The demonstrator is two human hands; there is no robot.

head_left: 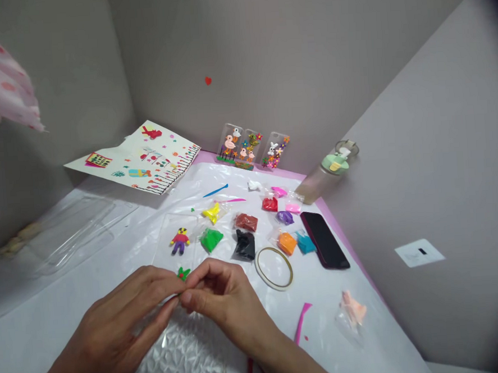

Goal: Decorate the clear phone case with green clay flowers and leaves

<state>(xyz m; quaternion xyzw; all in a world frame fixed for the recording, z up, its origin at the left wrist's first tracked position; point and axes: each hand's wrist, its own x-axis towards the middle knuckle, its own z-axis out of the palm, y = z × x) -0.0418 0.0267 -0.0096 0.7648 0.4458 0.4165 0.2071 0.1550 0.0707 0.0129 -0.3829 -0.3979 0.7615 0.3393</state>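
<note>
My left hand and my right hand meet at the fingertips, both closed in a pinch. What they hold, if anything, is hidden or too small to name. Just beyond the fingertips shows a green clay leaf shape with a red dot. A small clay figure with a yellow head, red top and purple legs lies farther up on a clear phone case. Under my hands is a clear, bumpy textured sheet or box, partly covered by them.
Wrapped clay lumps lie ahead, among them green, black and orange. Right of my hands are a tape roll, a pink tool and a phone. A bottle and decorated cases stand behind.
</note>
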